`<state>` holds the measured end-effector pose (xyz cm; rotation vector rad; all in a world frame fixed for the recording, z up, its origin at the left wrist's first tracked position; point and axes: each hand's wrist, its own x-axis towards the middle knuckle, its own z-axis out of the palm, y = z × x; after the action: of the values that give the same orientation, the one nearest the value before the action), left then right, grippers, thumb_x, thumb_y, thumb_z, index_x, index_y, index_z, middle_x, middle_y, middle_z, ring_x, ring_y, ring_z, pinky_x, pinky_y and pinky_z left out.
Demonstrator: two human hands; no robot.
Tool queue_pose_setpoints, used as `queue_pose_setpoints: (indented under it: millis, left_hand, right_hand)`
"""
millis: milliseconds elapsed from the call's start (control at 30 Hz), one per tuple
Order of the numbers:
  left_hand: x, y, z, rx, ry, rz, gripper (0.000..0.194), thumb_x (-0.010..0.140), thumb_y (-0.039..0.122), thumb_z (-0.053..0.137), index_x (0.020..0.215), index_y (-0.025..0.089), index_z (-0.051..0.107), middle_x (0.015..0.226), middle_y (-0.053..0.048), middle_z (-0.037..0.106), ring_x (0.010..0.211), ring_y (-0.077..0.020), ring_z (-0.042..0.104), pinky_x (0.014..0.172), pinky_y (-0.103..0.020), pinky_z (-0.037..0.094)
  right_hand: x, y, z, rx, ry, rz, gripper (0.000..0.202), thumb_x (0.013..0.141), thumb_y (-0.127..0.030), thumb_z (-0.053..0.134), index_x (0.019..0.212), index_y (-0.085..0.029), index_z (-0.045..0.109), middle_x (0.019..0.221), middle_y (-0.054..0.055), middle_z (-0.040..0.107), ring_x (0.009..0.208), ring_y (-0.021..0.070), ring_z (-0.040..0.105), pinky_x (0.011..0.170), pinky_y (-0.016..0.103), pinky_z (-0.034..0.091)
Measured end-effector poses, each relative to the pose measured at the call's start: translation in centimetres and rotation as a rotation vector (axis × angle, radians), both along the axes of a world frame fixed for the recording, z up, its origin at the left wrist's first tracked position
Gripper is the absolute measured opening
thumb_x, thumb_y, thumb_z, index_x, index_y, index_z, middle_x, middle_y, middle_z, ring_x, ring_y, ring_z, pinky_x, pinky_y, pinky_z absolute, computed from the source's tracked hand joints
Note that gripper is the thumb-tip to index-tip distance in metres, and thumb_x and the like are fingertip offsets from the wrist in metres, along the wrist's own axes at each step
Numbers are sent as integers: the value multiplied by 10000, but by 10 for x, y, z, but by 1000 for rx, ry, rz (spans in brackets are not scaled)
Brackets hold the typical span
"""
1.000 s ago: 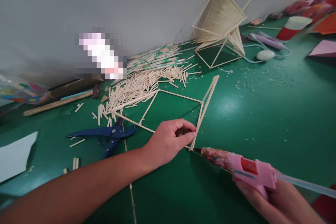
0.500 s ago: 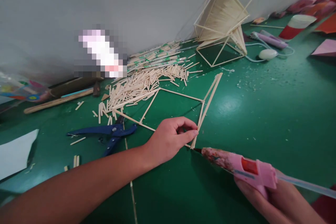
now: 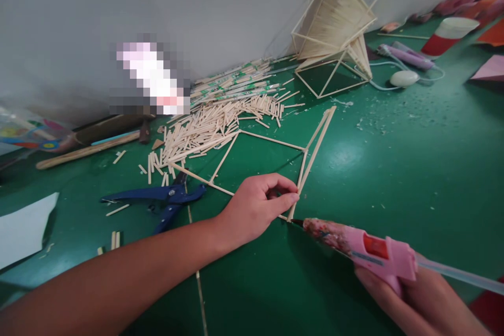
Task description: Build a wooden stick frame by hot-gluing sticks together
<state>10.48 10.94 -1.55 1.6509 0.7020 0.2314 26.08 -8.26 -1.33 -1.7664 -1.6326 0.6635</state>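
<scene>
My left hand (image 3: pixel 258 207) pinches a thin wooden stick of a flat stick frame (image 3: pixel 271 139) between thumb and index finger, close to the frame's near right corner. In my right hand (image 3: pixel 421 299) is a pink glue gun (image 3: pixel 384 254), with a clear glue stick coming out of its back. Its dark nozzle tip is at that same corner, touching or almost touching it. The frame lies on the green table (image 3: pixel 370 184), and two sticks reach from its right side to a point farther back.
Blue cutters (image 3: pixel 171 195) lie left of my left hand. Behind the frame is a pile of short sticks (image 3: pixel 208 128). A larger stick structure (image 3: pixel 338 31) leans near the wall. A red and white cup (image 3: pixel 449 37) stands back right; white paper (image 3: pixel 27 228) lies left.
The view has shifted very slightly. Both hands keep nearly the same pose, with the glue gun's nozzle still at the frame's corner.
</scene>
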Motion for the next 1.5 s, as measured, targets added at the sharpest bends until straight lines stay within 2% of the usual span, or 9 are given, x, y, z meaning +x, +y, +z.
queue_pose_setpoints:
  millis: [200,400,800,1067,1367,1500]
  left_hand:
    - [1,0,0,-3,-3,2,124,812,267,637,853,159,683,705,26,623,558,-66,468,515,-179,375]
    - [0,0,-1,11,-1,3,135,809,282,643,857,165,689,719,19,637,577,-77,487,526,-186,385]
    - [4,-2,-2,-15,-3,9,140,813,284,641,871,165,687,732,13,648,588,-82,511,529,-188,398]
    - [3,-1,-2,-15,-2,-1,140,811,287,645,863,164,685,748,6,656,607,-90,521,546,-196,414]
    - [3,-1,-2,7,9,3,154,808,302,645,869,167,688,767,0,667,624,-99,544,555,-203,419]
    - [3,-1,-2,-8,7,9,149,806,295,649,869,165,685,760,5,665,627,-98,552,558,-201,425]
  right_hand:
    - [1,2,0,48,-2,22,409,886,-263,518,1289,-292,585,1233,14,665,1052,248,668,890,310,556]
    - [1,2,4,25,3,17,385,889,-300,517,1257,-260,624,1207,46,679,1042,287,670,871,356,568]
    - [1,1,1,7,29,4,388,886,-314,517,1253,-255,625,1201,49,684,1043,284,670,876,355,557]
    - [1,-1,2,0,11,7,390,884,-283,522,1263,-256,611,1235,40,664,1079,267,651,888,331,545]
    - [3,-5,-6,-31,36,24,434,884,-267,526,1313,-328,546,1289,-10,628,1119,239,627,953,314,503]
    - [3,-5,-7,-43,49,-7,414,879,-272,533,1291,-300,571,1267,2,645,1097,242,641,922,303,524]
